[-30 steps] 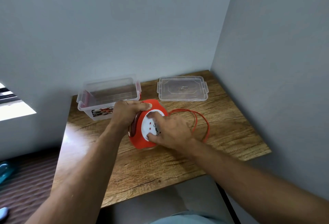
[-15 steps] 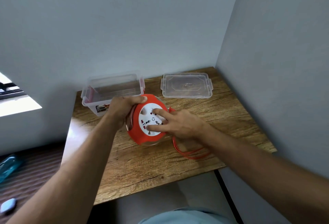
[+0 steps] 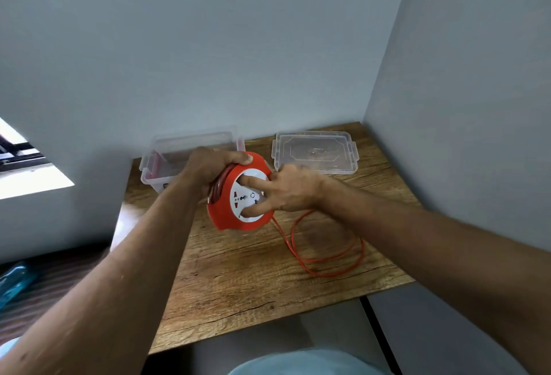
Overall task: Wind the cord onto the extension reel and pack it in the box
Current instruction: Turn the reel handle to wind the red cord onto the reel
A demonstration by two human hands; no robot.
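Wooden table (image 3: 238,279) mid-frame: left hand (image 3: 208,169) grips the red extension reel (image 3: 226,210), right hand (image 3: 286,189) fingers press its white face — loose cord (image 3: 328,258) remains, clear box (image 3: 167,160) behind sits empty.

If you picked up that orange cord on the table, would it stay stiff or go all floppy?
Probably floppy: the cord is thin and lies in loose curved loops on the table. It likely weighs little and would dangle.
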